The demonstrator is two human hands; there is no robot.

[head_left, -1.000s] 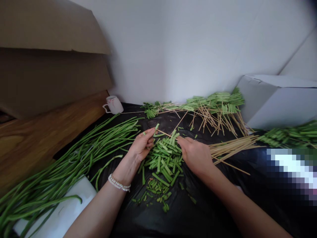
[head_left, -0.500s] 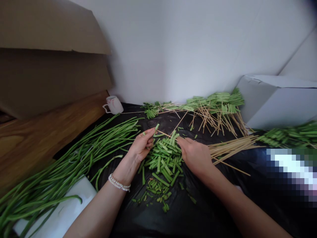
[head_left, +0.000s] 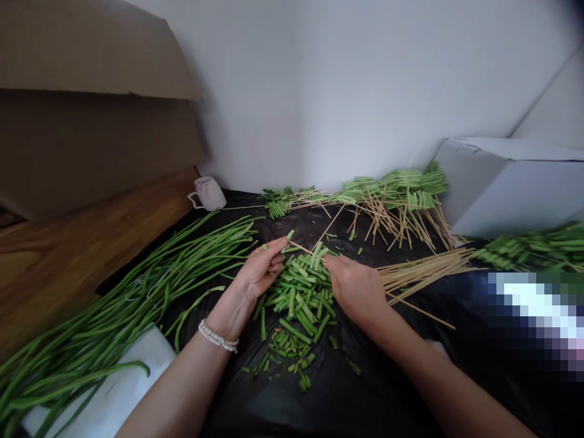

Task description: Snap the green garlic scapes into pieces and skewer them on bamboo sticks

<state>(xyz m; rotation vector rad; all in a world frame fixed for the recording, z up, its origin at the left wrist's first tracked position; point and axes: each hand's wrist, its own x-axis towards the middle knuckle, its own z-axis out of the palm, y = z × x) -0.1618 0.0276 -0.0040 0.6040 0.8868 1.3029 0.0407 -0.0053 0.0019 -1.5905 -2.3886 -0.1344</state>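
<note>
Between thumb and fingers my left hand (head_left: 264, 263) pinches a short piece of green bean (head_left: 290, 235). My right hand (head_left: 356, 286) is closed around a thin wooden skewer (head_left: 301, 246), whose far end meets the bean piece at my left fingertips. Whether the tip has entered the bean I cannot tell. Several light green cut pieces are bunched just in front of my right fingers; whether they are on the skewer is unclear. Below and between both hands lies a heap of cut bean pieces (head_left: 301, 304), with small trimmings (head_left: 289, 353) nearer me.
Long whole beans (head_left: 182, 261) spread at left, partly over a white board (head_left: 146, 371). Filled skewers (head_left: 396, 185) are piled against the wall. Bare skewers (head_left: 429, 267) lie at right. A mug (head_left: 210, 193), a cardboard box (head_left: 100, 140) and a white box (head_left: 524, 188) stand around the black sheet (head_left: 283, 407).
My right hand has shifted very slightly left, toward my left hand. The skewer and the pinched bean piece stay nearly in place, and the view has moved a little.
</note>
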